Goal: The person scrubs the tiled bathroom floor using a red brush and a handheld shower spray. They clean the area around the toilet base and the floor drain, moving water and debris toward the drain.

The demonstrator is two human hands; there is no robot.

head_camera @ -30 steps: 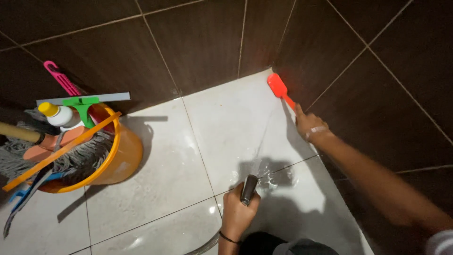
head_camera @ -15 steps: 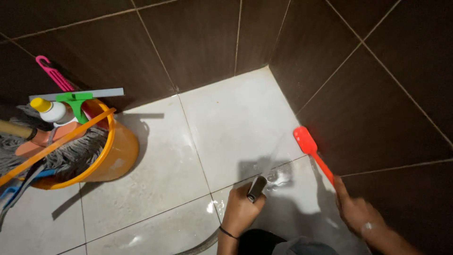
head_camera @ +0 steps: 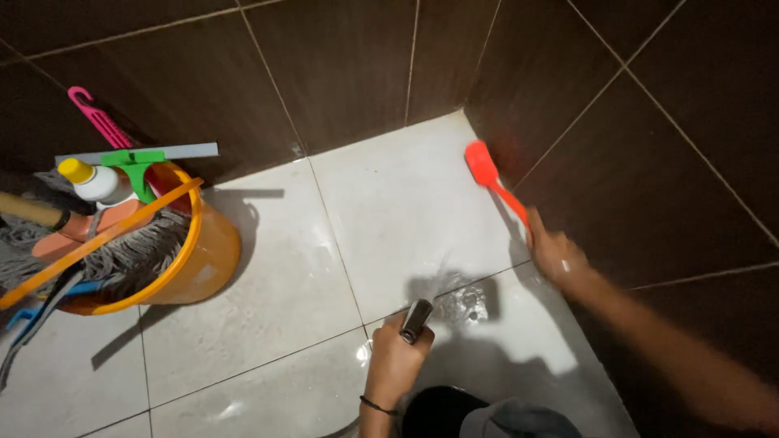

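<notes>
Right hand (head_camera: 554, 253) gripping the red long-handled plastic brush (head_camera: 495, 180) works best with bristles pressed into the floor-wall joint while the left hand (head_camera: 395, 361), closed round the metal spray nozzle (head_camera: 416, 319), wets the white tiled floor (head_camera: 406, 203).

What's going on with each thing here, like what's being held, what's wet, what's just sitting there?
Right hand: gripping the red brush, whose head sits where floor meets wall.
Left hand: closed around a metal spray nozzle, pointing at the floor.
Floor tiles: wet, a splash ahead of the nozzle.
Orange bucket: upright, stuffed with mop, squeegee and bottle.
</notes>
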